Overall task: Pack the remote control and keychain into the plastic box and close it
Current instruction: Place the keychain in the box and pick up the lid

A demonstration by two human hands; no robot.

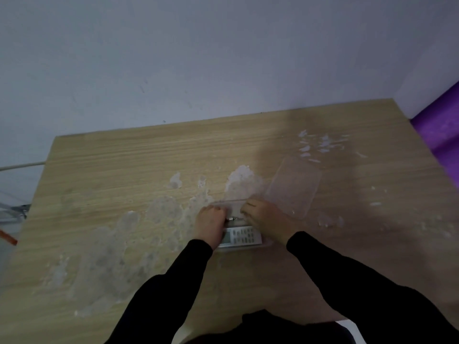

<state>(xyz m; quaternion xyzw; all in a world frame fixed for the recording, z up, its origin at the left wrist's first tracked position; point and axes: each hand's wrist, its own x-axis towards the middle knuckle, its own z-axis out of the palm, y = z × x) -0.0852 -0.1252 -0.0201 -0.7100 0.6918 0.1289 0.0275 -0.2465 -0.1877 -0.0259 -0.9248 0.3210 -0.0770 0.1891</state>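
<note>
**A:** Where do things stand?

**B:** The white remote control [242, 235] lies flat in the clear plastic box [224, 202], along its near wall. A small metal piece, likely the keychain [232, 218], sits just beyond it, between the two hands. The left hand [210, 223] curls over the box's left end and the right hand [263, 217] over its right end; whether either is pinching the keychain or only steadying the rim, I can't tell.

**A:** So what makes this step go well?

**B:** I'd judge the keychain needs tucking fully below the rim, beside the remote rather than on top of it, so nothing stands proud when the lid goes on. Keep one hand on the box; it's light and will slide.

**A:** And the lid?

**B:** The clear lid [294, 186] lies flat at about one o'clock from the box, just beside the right hand. An easy reach.

**A:** Room to move?

**B:** Plenty. The wooden table [124, 157] is bare toward nine and twelve o'clock, apart from whitish scuffed patches. Its edges are well away from the box; the right edge, by something purple [439, 127], is nearest.
</note>
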